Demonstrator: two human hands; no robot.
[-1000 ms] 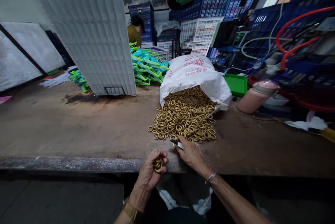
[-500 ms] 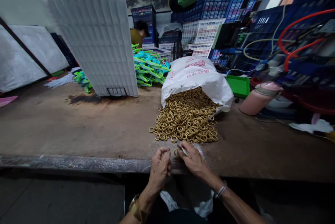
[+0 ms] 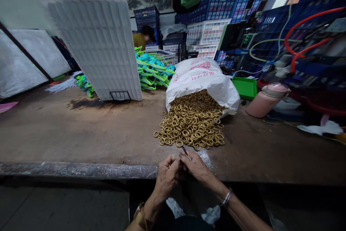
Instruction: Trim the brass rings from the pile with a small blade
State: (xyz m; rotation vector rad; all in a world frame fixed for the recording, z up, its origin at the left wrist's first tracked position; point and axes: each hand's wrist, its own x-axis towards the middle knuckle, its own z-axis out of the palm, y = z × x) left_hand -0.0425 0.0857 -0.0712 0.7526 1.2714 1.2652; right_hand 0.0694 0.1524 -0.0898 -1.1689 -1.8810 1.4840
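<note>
My left hand (image 3: 167,176) is closed at the table's front edge, with a small golden bit of a ring (image 3: 169,165) showing between its fingers. Close beside it, fingertips nearly touching, my right hand (image 3: 196,166) grips a slim tool (image 3: 185,150) with a dark tip; its exact kind is hard to make out. Just beyond both hands lies a heap of brass-coloured rings (image 3: 189,126). They spill from the mouth of a white woven sack (image 3: 202,76) with red print, which lies on its side.
Left of the sack, a ribbed white panel (image 3: 97,50) stands upright before green and blue plastic pieces (image 3: 154,69). A pink bottle (image 3: 266,101) and a green tray (image 3: 244,87) are to the right. Behind are stacked crates (image 3: 208,31) and another person (image 3: 143,38).
My right hand has come left against my left hand. The ring seen at the right fingertips is now mostly hidden, with a golden bit showing in my left hand.
</note>
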